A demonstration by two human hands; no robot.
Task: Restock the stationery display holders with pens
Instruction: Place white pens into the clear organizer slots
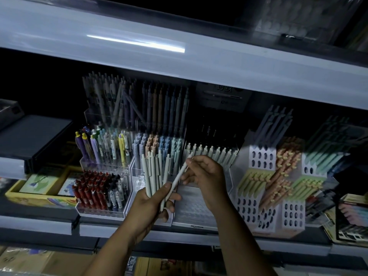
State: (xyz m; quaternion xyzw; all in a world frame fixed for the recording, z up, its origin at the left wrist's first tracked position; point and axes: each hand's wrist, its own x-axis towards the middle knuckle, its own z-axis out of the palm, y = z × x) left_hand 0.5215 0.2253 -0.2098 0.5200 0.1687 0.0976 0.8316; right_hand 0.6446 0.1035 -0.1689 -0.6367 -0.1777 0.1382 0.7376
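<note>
Bundle of pale pens (pixel 152 174) is standing upright in the left hand (pixel 153 204), fingers and thumb wrapping its lower half. One single pen (pixel 176 181) is slanting from that bundle up to the right hand (pixel 207 176), which is pinching its upper end between thumb and fingertips. Row of white pens (pixel 213 152) is sitting in a clear holder just behind the right hand; a perforated clear tray (pixel 191 208) is lying below it. Red pens (pixel 91 192) are standing left of the left hand. White perforated holders (pixel 262 156) with green and orange pens are sitting right of the right hand. Shelf edge (pixel 179 235) is running under both wrists.
</note>
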